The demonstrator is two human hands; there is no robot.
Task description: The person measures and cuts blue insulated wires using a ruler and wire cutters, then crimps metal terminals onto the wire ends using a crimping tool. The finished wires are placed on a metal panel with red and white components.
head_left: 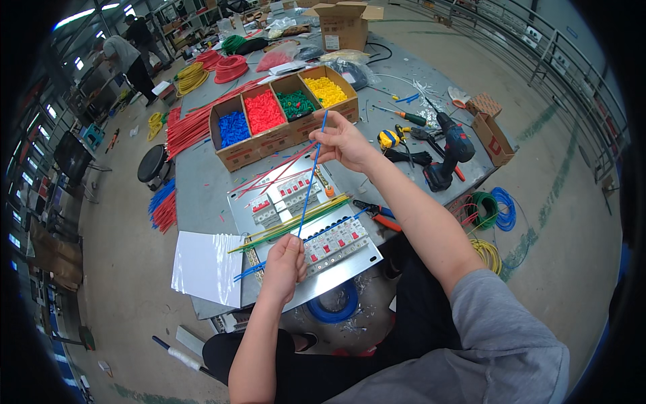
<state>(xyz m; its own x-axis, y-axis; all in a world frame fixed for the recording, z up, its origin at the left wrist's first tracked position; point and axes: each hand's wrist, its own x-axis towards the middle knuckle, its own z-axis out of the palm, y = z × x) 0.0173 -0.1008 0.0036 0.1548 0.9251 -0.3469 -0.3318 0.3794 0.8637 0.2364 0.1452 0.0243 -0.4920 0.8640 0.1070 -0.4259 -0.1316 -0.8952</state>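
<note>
A thin blue wire [311, 182] runs straight and slanting between the two hands, above a metal plate [363, 262] that lies at the near edge of the surface [202, 202]. The left hand [286, 261] has its grip closed, fingers curled in with the thumb on top, on the wire's lower part; the right hand [342, 143] has a pinching grip, thumb and forefinger together near the upper end. On the plate, a row of breakers with red switches [334, 242] sits toward the near edge, and a second group of breakers [293, 194] sits farther in. Yellow and green wires [291, 223] lie across between them, with loose red wires [269, 176] on the plate's far part. A white sheet [206, 268] covers the near left corner of the surface. Beyond the plate, toward the left edge, stands a divided cardboard box [294, 135] holding blue, red, green and yellow pieces in separate compartments, just beside a bundle of red wires [192, 135]. Orange-handled pliers [385, 220] lie at the near edge beside the plate; a cordless drill [455, 149] and a tape measure [388, 139] are toward the right corner.
</note>
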